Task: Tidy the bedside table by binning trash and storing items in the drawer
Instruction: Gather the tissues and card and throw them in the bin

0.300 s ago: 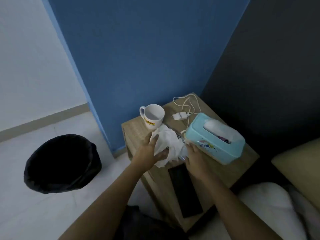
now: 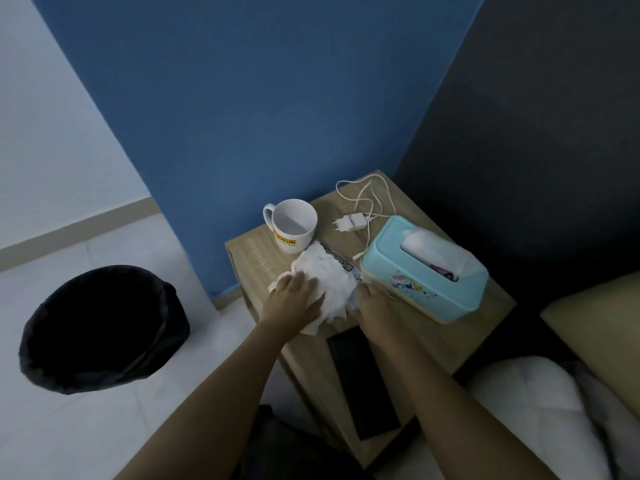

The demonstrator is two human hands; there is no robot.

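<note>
A crumpled white tissue [image 2: 329, 278] lies on the wooden bedside table [image 2: 429, 341] in front of the mug. My left hand [image 2: 294, 299] rests flat on its left part with fingers spread. My right hand [image 2: 372, 304] touches its right edge, fingers curled into the paper beside the tissue box. A thin wrapper [image 2: 337, 259] with dark print pokes out from under the tissue. A black phone [image 2: 363, 379] lies flat near the table's front edge, just below my right wrist.
A white mug [image 2: 294, 225] stands at the table's back left. A white charger [image 2: 351, 223] with cable lies behind a light-blue tissue box [image 2: 426, 271]. A black lined bin [image 2: 100, 327] stands on the floor to the left. Bedding [image 2: 536, 410] fills the lower right.
My left hand has flattened over the tissue's left part, and the tissue sits lower and more spread on the table. My right hand stays at its right edge.
</note>
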